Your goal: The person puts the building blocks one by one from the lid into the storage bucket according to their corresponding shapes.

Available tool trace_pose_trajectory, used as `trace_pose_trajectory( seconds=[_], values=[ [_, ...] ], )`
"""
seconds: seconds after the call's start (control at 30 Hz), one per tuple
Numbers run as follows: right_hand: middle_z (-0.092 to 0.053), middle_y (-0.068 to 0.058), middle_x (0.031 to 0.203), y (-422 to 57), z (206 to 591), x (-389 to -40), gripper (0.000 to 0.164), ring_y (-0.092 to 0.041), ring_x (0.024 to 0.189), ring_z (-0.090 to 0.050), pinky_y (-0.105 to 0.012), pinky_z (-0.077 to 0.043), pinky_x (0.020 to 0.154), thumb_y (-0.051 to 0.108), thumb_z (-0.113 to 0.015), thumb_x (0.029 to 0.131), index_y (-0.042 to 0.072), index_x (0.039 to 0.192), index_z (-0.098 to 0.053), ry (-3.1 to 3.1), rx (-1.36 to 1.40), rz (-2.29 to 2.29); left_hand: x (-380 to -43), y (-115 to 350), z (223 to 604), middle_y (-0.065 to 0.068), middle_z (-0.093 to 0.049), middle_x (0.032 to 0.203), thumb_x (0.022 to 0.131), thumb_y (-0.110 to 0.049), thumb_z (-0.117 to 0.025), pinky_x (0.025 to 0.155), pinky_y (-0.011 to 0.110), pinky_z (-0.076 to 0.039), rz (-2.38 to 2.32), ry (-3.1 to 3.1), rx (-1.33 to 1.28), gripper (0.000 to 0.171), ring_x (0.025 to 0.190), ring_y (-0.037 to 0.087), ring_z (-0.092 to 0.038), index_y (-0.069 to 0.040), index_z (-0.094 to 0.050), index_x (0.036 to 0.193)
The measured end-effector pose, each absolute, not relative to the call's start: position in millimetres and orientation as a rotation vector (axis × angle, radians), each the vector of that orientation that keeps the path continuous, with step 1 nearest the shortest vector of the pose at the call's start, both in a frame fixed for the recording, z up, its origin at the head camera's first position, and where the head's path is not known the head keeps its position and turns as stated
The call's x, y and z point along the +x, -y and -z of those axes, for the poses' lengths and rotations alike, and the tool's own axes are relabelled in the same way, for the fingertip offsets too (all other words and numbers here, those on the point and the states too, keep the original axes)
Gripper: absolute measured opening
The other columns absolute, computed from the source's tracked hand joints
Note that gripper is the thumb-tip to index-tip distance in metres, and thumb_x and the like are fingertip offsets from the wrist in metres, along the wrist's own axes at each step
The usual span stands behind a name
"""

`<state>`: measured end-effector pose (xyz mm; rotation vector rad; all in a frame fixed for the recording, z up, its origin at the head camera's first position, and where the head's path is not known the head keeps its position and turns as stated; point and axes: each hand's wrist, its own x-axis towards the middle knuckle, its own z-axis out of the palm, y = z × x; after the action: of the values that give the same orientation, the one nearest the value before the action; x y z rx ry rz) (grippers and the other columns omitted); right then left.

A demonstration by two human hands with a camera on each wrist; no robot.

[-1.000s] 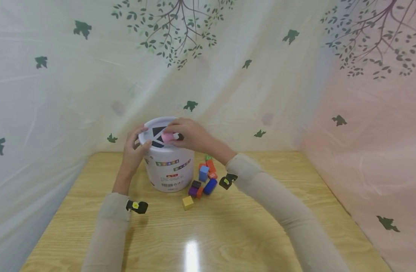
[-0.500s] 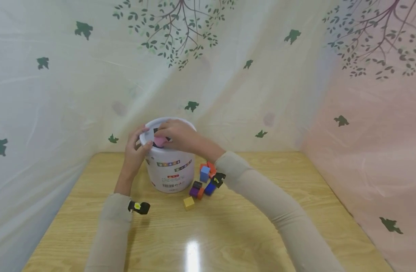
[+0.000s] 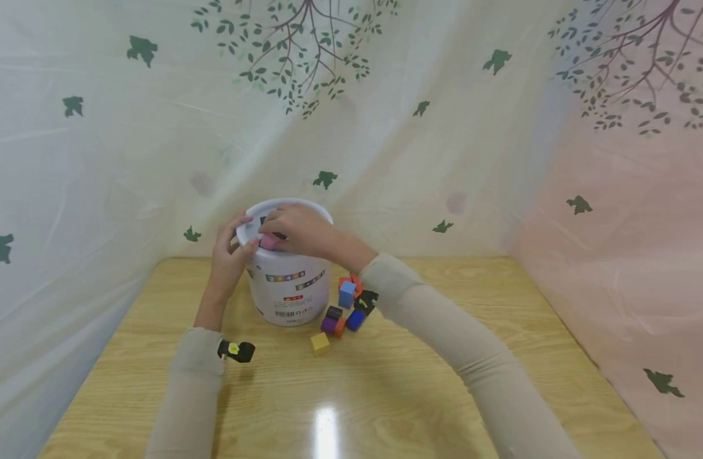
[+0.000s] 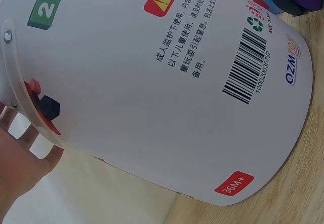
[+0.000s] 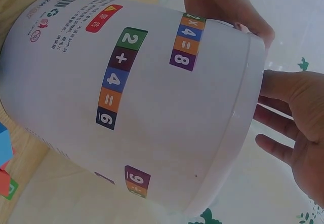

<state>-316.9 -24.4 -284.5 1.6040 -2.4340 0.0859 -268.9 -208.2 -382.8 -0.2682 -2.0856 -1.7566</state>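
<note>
A white bucket [image 3: 288, 287] with printed sums on its side stands on the table, its lid sunk inside a raised rim. My left hand [image 3: 228, 254] grips the left side of that rim, thumb toward me and fingers farther back. Over the lid, my right hand [image 3: 301, 228] pinches a pink block [image 3: 268, 241] at a dark cut-out; the block's lower part is hidden. In the left wrist view, fingers of the left hand [image 4: 25, 155] lie at the rim. The right wrist view shows the right hand [image 5: 298, 127] at the rim, its fingertips hidden behind it.
Right of the bucket lie a light blue block [image 3: 347, 294], red blocks [image 3: 354, 280], a dark blue block [image 3: 355, 319], a black block [image 3: 334, 312], a purple block [image 3: 328, 324] and an orange block [image 3: 340, 327]. A yellow block [image 3: 319, 344] lies nearer me. A patterned curtain [image 3: 386, 146] hangs behind.
My right hand has moved left and slightly down over the lid with the pink block, which now sits lower at the cut-out. The left hand keeps its hold on the rim.
</note>
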Motion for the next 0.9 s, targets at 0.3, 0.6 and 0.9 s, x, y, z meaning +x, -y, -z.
trace_pose_trajectory(
  seconds=[0.3, 0.6, 0.9],
  values=[
    [-0.069, -0.003, 0.132, 24, 283, -319, 0.041, -0.019, 0.129, -0.059, -0.034, -0.044, 0.116, 0.021, -0.073, 0.093, 0.013, 0.132, -0.067, 2.51, 1.557, -0.041, -267, 207, 383, 0.014, -0.024, 0.166, 0.094, -0.023, -0.056, 0.124, 0.063, -0.025, 1.738, 2.091, -0.269, 0.062, 0.151, 0.037, -0.025, -0.002, -0.041, 0.151],
    [-0.069, -0.002, 0.133, 17, 280, -318, 0.038, -0.02, 0.13, -0.059, -0.036, -0.046, 0.114, 0.021, -0.073, 0.093, 0.014, 0.13, -0.069, 2.534, 1.526, -0.104, -267, 206, 383, 0.014, -0.025, 0.165, 0.094, -0.021, -0.056, 0.124, 0.063, -0.027, 1.743, 2.076, -0.274, 0.062, 0.149, 0.038, -0.028, -0.002, -0.041, 0.151],
    [-0.071, -0.006, 0.129, -8, 288, -324, 0.037, -0.021, 0.121, -0.063, -0.034, -0.05, 0.108, 0.021, -0.074, 0.093, 0.011, 0.128, -0.07, 2.503, 1.475, -0.296, -266, 205, 381, 0.014, -0.027, 0.165, 0.093, -0.02, -0.056, 0.125, 0.06, -0.027, 1.738, 2.07, -0.239, 0.06, 0.15, 0.036, -0.029, -0.002, -0.044, 0.149]
  ],
)
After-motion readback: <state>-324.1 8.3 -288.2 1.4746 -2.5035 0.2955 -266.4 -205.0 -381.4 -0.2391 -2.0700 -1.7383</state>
